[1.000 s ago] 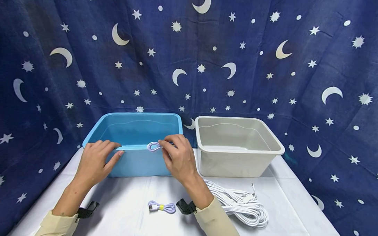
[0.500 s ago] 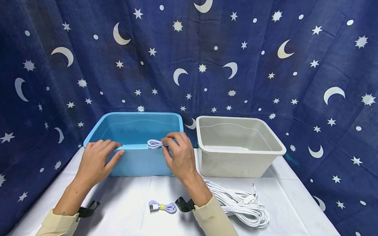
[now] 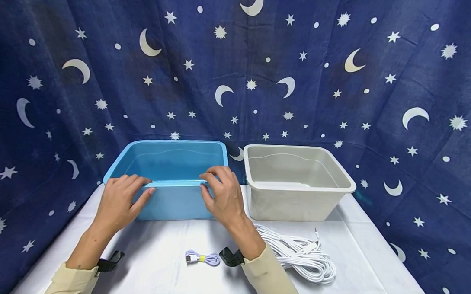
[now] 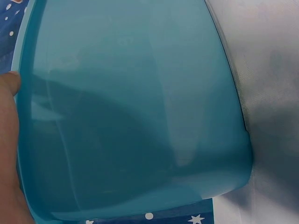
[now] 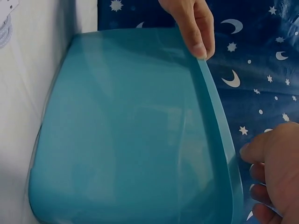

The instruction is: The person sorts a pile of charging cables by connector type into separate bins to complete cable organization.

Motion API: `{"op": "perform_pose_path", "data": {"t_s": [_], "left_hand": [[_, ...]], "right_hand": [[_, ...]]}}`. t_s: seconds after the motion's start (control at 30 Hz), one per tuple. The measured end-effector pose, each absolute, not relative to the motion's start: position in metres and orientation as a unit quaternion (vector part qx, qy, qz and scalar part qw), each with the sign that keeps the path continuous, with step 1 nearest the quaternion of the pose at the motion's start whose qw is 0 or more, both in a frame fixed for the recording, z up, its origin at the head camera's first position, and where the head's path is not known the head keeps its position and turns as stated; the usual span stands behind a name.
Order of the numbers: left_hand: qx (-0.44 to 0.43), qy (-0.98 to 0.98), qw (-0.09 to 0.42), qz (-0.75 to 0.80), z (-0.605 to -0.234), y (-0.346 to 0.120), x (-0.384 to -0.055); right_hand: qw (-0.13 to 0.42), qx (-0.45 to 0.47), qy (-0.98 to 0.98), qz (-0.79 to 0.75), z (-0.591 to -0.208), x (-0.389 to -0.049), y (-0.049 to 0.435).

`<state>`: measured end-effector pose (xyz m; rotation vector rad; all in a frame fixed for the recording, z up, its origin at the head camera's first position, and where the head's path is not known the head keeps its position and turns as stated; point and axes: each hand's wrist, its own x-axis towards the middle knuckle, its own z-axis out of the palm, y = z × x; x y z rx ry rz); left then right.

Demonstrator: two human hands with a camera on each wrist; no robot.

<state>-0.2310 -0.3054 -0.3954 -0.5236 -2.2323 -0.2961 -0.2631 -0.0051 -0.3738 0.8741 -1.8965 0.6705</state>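
Note:
My left hand (image 3: 120, 201) grips the front rim of a blue plastic bin (image 3: 171, 204), fingers over the edge and thumb against the outer wall. In the right wrist view the left thumb and fingers pinch that rim from both sides. Over the rim's right part, my right hand (image 3: 227, 197) has its thumb and fingers apart with nothing between them. A small lilac USB cable (image 3: 212, 260), bundled with a yellow tie, lies on the white cloth between the forearms. The bin's floor is mostly hidden behind its front wall.
A grey bin (image 3: 292, 205) stands to the right of the blue one. Before it lies a large coil of white cable (image 3: 313, 264), partly behind the right sleeve. A dark blue curtain (image 3: 238, 56) with moons and stars hangs behind.
The right hand has let go of a looped lilac cable it held over the blue bin's rim; that cable is out of sight now. The left hand has stayed on the rim.

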Motion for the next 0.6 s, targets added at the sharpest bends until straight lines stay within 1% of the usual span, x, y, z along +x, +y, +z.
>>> {"op": "perform_pose_path", "data": {"t_s": [0.3,0.6], "left_hand": [[-0.207,-0.884,0.400,-0.121,-0.394,-0.303,-0.230],[-0.206,-0.884,0.402,-0.122,-0.394,-0.303,-0.230]], "right_hand": [[0.390,0.369,-0.798,0.275,-0.372,-0.247,0.000],[0.353,0.400,-0.807,0.252,-0.371,-0.236,0.003]]}}
